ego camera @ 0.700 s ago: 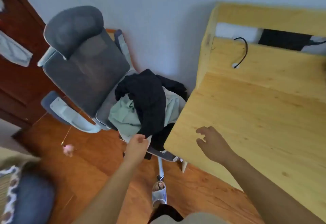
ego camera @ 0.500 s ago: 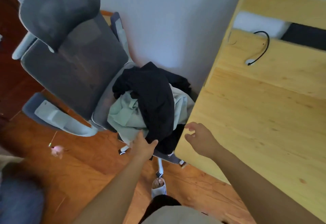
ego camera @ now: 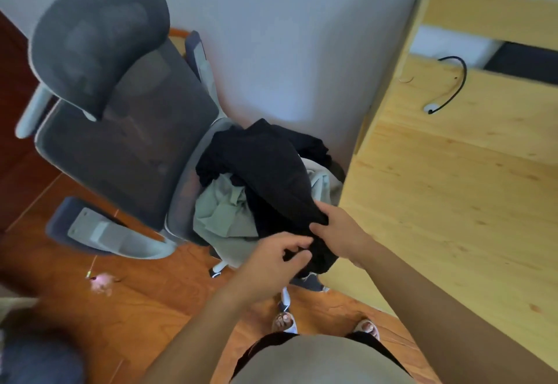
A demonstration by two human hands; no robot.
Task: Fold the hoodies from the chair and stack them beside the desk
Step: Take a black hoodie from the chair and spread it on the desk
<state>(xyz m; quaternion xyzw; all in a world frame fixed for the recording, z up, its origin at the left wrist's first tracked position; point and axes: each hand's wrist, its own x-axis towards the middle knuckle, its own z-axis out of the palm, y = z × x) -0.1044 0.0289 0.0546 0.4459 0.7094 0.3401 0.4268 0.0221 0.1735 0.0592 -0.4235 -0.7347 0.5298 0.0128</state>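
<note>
A black hoodie [ego camera: 265, 169] lies crumpled on top of a pale green hoodie [ego camera: 223, 214] on the seat of a grey mesh office chair [ego camera: 126, 142]. Both of my hands pinch the black hoodie's near edge at the front of the seat. My left hand [ego camera: 271, 259] grips a fold from below. My right hand [ego camera: 341, 229] holds the cloth just to the right of it, close to the corner of the light wooden desk [ego camera: 453, 202]. The chair seat under the clothes is hidden.
The desk fills the right side, with a black cable [ego camera: 450, 87] lying on its raised back shelf. A grey wall stands behind the chair. A small pink toy [ego camera: 102, 282] lies on the wooden floor at left. My sandalled feet [ego camera: 283, 323] stand by the chair base.
My right hand left the desk corner and took hold of the black hoodie. My left hand shifted right onto the same edge. The camera has moved closer to the chair.
</note>
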